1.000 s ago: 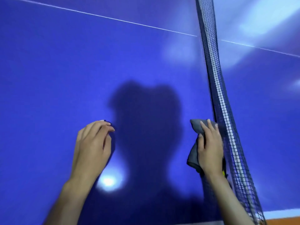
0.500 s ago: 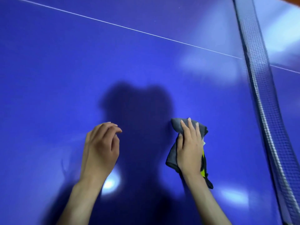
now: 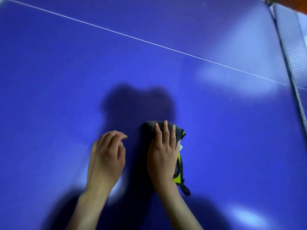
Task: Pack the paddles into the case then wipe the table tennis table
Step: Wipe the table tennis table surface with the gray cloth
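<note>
The blue table tennis table (image 3: pixel 66 80) fills the head view. A folded grey cloth (image 3: pixel 150 126) with a yellow-green edge and a black loop lies on it at centre. My right hand (image 3: pixel 163 155) presses flat on the cloth with straight fingers. Just to its left, my left hand (image 3: pixel 107 156) rests on the table with loosely curled fingers and holds nothing. No paddles or case are in view.
The black net (image 3: pixel 292 52) runs down the right edge of the view. A thin white centre line (image 3: pixel 149 42) crosses the table diagonally behind my hands. My shadow falls on the surface around the cloth.
My right hand has slid the cloth leftward, away from the net and towards my left hand. The net has shifted to the far right of the view.
</note>
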`<state>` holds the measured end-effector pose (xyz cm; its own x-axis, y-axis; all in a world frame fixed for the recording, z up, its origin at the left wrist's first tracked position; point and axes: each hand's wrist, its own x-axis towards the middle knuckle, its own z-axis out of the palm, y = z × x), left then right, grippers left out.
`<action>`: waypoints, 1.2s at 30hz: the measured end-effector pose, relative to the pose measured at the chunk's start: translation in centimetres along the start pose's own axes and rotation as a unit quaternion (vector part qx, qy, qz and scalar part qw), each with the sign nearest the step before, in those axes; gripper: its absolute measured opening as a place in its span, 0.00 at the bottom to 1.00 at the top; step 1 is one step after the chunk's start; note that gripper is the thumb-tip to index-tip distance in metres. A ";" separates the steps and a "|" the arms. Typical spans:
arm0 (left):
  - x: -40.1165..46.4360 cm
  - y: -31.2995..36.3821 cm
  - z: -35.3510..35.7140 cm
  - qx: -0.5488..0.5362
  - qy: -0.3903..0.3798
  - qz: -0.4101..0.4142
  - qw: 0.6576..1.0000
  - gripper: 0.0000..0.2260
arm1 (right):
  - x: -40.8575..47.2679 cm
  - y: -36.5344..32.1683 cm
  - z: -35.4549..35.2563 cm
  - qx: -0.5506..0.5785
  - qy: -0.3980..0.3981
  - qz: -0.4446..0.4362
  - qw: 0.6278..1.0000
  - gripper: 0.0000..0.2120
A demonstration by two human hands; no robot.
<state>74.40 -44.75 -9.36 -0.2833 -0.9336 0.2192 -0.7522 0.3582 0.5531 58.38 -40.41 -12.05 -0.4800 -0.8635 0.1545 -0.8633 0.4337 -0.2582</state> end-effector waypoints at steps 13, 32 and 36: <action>4.5 1.8 2.6 0.010 0.002 0.074 0.997 0.13 | 7.1 1.3 1.0 0.049 -0.005 -0.011 0.999 0.22; 3.5 21.8 15.9 -0.028 -0.064 0.132 0.989 0.11 | 5.1 31.7 -8.4 0.056 -0.005 0.057 0.997 0.23; 3.0 27.2 19.8 -0.035 -0.079 0.144 0.986 0.11 | 4.4 39.4 -10.7 0.064 -0.004 0.080 0.995 0.22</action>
<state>41.27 -38.00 -9.59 -0.5722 -0.7810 0.2500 -0.5865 0.6029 0.5409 20.56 -24.40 -11.34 -0.6082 -0.7883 0.0935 -0.7483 0.5300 -0.3990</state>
